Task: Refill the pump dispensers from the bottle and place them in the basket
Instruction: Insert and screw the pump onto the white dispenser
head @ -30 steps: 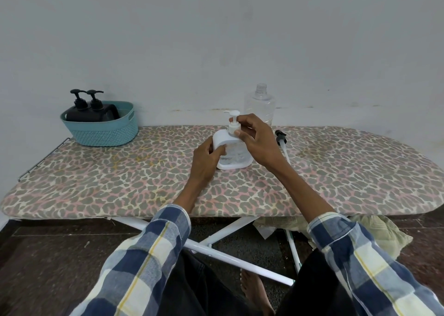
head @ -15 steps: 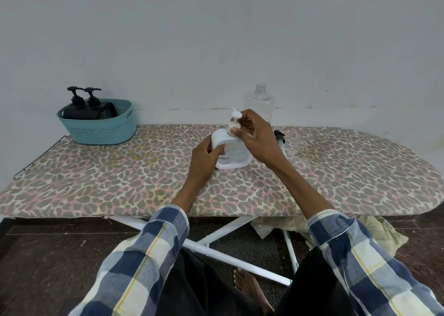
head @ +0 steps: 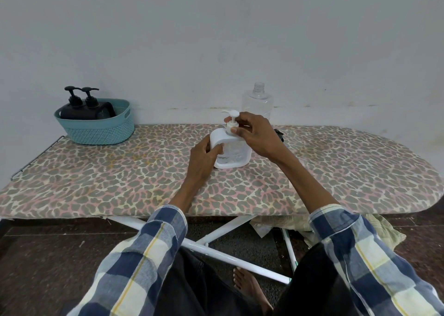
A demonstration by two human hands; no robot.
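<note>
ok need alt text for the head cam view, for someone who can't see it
A person's left hand steadies a white pump dispenser on a leopard-print ironing board while the right hand grips its pump collar. An uncapped clear bottle stands behind; a teal basket at far left holds two black pump dispensers.

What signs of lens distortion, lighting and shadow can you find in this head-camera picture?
Head view: the ironing board edge bows, a wide-angle effect; light is soft and even, with faint shadow under the dispenser; the clear bottle nearly fades into the pale wall; no strong glare, focus sharp throughout.
</note>
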